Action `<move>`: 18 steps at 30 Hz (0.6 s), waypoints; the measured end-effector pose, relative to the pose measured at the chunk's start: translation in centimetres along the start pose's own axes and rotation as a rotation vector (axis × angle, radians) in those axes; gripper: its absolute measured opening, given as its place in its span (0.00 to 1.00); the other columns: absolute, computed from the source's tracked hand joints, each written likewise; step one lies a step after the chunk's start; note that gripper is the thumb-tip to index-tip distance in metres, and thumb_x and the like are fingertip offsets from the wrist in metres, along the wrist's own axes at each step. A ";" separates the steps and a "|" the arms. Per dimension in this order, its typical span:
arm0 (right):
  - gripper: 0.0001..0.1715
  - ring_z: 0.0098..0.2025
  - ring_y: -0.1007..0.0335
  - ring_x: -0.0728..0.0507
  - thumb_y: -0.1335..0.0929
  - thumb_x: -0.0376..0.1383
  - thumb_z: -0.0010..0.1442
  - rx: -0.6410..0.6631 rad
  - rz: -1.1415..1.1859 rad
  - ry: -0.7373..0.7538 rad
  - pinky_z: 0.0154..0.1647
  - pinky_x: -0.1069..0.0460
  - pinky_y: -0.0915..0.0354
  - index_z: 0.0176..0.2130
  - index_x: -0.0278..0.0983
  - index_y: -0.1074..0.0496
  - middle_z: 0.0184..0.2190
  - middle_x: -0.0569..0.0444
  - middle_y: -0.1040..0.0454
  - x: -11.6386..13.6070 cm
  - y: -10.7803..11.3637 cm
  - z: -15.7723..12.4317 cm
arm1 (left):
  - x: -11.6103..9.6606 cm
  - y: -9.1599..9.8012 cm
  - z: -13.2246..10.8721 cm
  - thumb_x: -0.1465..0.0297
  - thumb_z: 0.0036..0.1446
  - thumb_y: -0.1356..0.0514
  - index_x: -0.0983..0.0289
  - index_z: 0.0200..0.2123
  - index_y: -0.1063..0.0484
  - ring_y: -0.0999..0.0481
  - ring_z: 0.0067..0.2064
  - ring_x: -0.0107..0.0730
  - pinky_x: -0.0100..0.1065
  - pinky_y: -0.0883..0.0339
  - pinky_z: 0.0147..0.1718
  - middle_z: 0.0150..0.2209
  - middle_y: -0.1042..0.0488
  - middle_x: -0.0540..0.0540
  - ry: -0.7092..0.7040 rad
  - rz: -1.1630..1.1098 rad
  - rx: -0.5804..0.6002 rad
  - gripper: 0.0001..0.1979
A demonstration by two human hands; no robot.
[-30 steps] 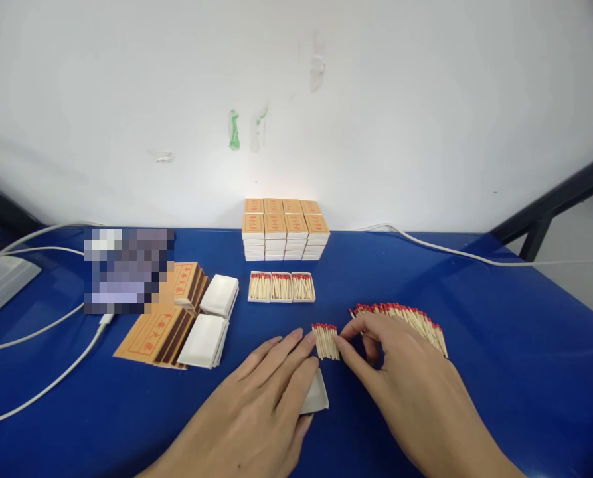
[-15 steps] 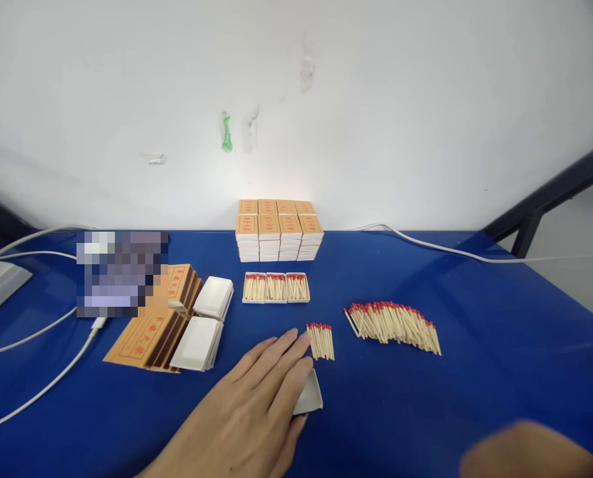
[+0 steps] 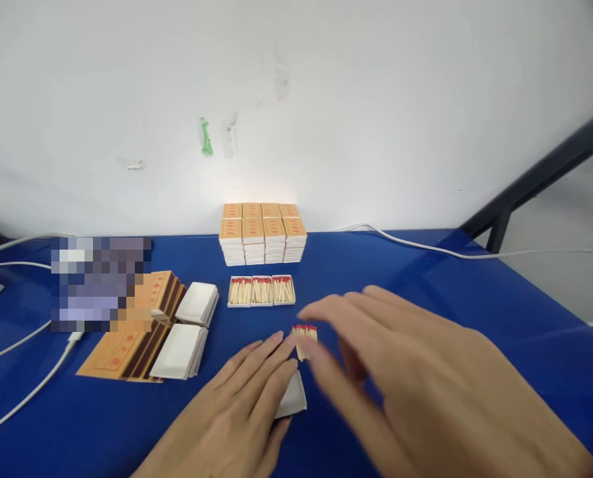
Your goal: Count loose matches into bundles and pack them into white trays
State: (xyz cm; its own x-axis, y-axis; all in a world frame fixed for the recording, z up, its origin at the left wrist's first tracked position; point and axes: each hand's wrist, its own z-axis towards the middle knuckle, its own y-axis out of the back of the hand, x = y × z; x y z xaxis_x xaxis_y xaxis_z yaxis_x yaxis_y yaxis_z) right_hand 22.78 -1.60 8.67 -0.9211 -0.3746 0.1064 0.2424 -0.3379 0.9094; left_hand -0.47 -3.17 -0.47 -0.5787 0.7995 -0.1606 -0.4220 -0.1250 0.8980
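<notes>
My left hand [image 3: 241, 405] lies over a white empty matchbox tray [image 3: 292, 397] at the table's front, fingers along its far side and thumb at its near edge, gripping it. Just beyond the tray is a small row of red-tipped matches [image 3: 305, 340]. My right hand [image 3: 400, 372], slightly blurred, hovers over these matches with thumb and index finger apart on either side. It hides the larger heap of matches to the right. Three trays filled with matches [image 3: 261, 292] stand side by side farther back.
Closed matchboxes [image 3: 263, 232] are stacked by the wall. On the left lie flat orange matchbox sleeves [image 3: 114, 355] and stacked white trays [image 3: 179, 348]. A pixelated object [image 3: 101, 279] lies behind them, near white cables [image 3: 32, 398]. Another cable [image 3: 416, 242] runs along the back right.
My right hand has come in from the lower right to the small row of matches, covering the larger heap. My left hand stays on the tray. The whole view has shifted slightly.
</notes>
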 end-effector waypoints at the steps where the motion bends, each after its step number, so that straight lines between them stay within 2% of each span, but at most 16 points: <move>1: 0.21 0.29 0.24 0.41 0.39 0.45 0.77 -0.036 -0.027 -0.078 0.25 0.47 0.34 0.41 0.47 0.20 0.31 0.52 0.19 -0.4 -0.1 0.6 | 0.7 0.0 1.1 0.77 0.71 0.45 0.63 0.75 0.37 0.33 0.76 0.38 0.42 0.32 0.72 0.75 0.31 0.53 -0.029 0.017 0.019 0.31; 3: 0.20 0.31 0.23 0.40 0.39 0.46 0.76 -0.107 -0.093 -0.222 0.24 0.47 0.37 0.38 0.46 0.21 0.32 0.51 0.20 -1.2 -1.2 0.1 | 1.9 -0.1 2.5 0.77 0.71 0.47 0.69 0.71 0.33 0.28 0.73 0.43 0.44 0.26 0.68 0.73 0.29 0.58 -0.076 0.104 0.077 0.27; 6: 0.17 0.32 0.24 0.40 0.37 0.46 0.75 -0.117 -0.122 -0.343 0.24 0.48 0.36 0.39 0.45 0.22 0.33 0.52 0.21 -1.9 -3.7 -2.4 | 2.3 -0.2 2.9 0.76 0.72 0.48 0.72 0.69 0.32 0.26 0.72 0.47 0.46 0.23 0.65 0.73 0.30 0.62 -0.117 0.183 0.107 0.25; 8: 0.15 0.37 0.23 0.38 0.35 0.47 0.75 -0.117 -0.144 -0.378 0.25 0.48 0.37 0.41 0.45 0.22 0.34 0.51 0.21 -2.0 -4.8 -3.6 | 2.1 -0.2 2.6 0.76 0.72 0.48 0.71 0.69 0.32 0.27 0.72 0.47 0.46 0.22 0.64 0.73 0.30 0.62 -0.121 0.198 0.112 0.25; 11: 0.14 0.43 0.23 0.34 0.34 0.46 0.75 -0.125 -0.185 -0.399 0.27 0.47 0.35 0.44 0.43 0.22 0.38 0.48 0.20 -1.8 -5.5 -3.9 | 1.9 -0.1 2.4 0.76 0.71 0.48 0.72 0.69 0.32 0.27 0.72 0.47 0.47 0.22 0.64 0.73 0.30 0.63 -0.127 0.197 0.118 0.25; 14: 0.13 0.44 0.23 0.34 0.34 0.44 0.75 -0.119 -0.199 -0.396 0.29 0.46 0.34 0.45 0.42 0.21 0.40 0.47 0.19 -1.7 -6.0 -3.4 | 2.0 -0.1 2.6 0.76 0.71 0.48 0.73 0.68 0.31 0.27 0.72 0.49 0.48 0.21 0.63 0.72 0.29 0.64 -0.140 0.192 0.111 0.25; 18: 0.13 0.46 0.23 0.34 0.33 0.43 0.74 -0.077 -0.150 -0.408 0.30 0.47 0.34 0.42 0.41 0.21 0.40 0.47 0.20 -2.0 -6.5 -3.2 | 2.1 -0.3 2.6 0.77 0.71 0.48 0.73 0.68 0.31 0.26 0.71 0.49 0.49 0.21 0.62 0.71 0.28 0.65 -0.139 0.181 0.091 0.25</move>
State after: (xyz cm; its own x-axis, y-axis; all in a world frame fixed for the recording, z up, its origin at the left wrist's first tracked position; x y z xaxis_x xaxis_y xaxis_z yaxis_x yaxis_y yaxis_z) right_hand 23.97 -1.41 1.22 -0.9890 0.0498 0.1395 0.1047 -0.4316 0.8960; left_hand 0.26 0.10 0.02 -0.5354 0.8426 0.0585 -0.2518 -0.2253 0.9412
